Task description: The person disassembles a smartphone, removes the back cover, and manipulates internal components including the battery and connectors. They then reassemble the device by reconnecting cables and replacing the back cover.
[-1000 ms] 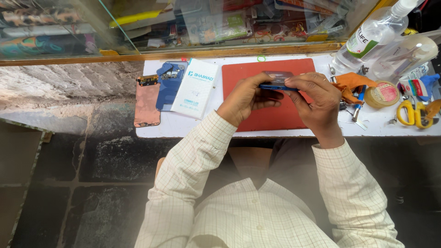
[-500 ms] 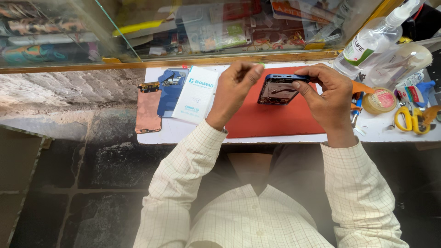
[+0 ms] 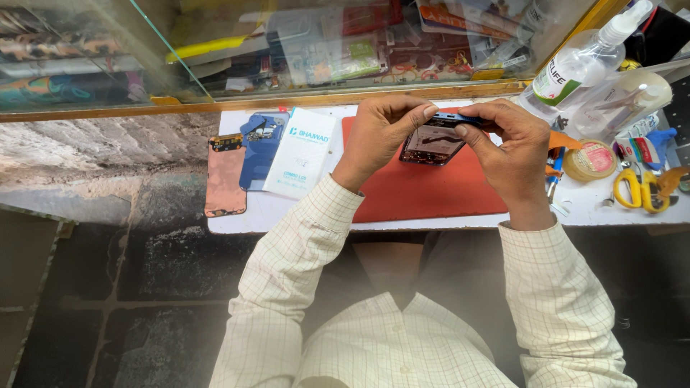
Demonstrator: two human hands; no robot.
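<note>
A dark phone [image 3: 433,141] with a blue edge is held tilted above the red work mat [image 3: 424,190]. My left hand [image 3: 379,134] pinches its top left edge with thumb and fingers. My right hand [image 3: 512,147] grips its right side, fingertips on the top edge. On the white table [image 3: 244,215] to the left lie a blue phone frame [image 3: 260,147], a copper-coloured back panel [image 3: 226,176] and a white flat packet [image 3: 303,152].
A glass display case [image 3: 287,50] stands behind the table. At the right are a clear spray bottle [image 3: 575,68], a tape roll [image 3: 591,159], yellow-handled scissors [image 3: 636,188] and small tools. Dark stone floor lies below.
Both hands have lifted the phone further from the mat toward the back edge, and my left hand has returned to grip its top left edge.
</note>
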